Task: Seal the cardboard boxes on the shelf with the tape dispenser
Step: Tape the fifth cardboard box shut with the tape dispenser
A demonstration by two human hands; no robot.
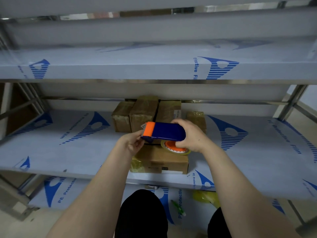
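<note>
Tape dispenser, blue with an orange front end, is held in the air over the middle shelf, just above a cardboard box that sits near the shelf's front edge. Its orange-cored tape roll hangs low on the right side, close to the box top; whether it touches cannot be told.

Behind the dispenser, a cluster of taped boxes stands toward the back of the same shelf, pressed side by side, with a smaller box at the right end of the group. The upper shelf juts out overhead and hides the tops of the rear boxes. All the shelf surfaces wear blue-printed protective film. On the lower shelf lie a green pen and a yellow-green crumpled thing, too blurred to name. The person's dark-clad legs show at the bottom edge.

The right hand comes in from the right and wraps over the back of the dispenser, fingers curled round the blue body and down beside the roll. The left hand reaches up from below left, fingers curled and pinching at the serrated orange end; whether a tape end lies between them cannot be seen. Both forearms are bare and stretched forward over the shelf edge.
</note>
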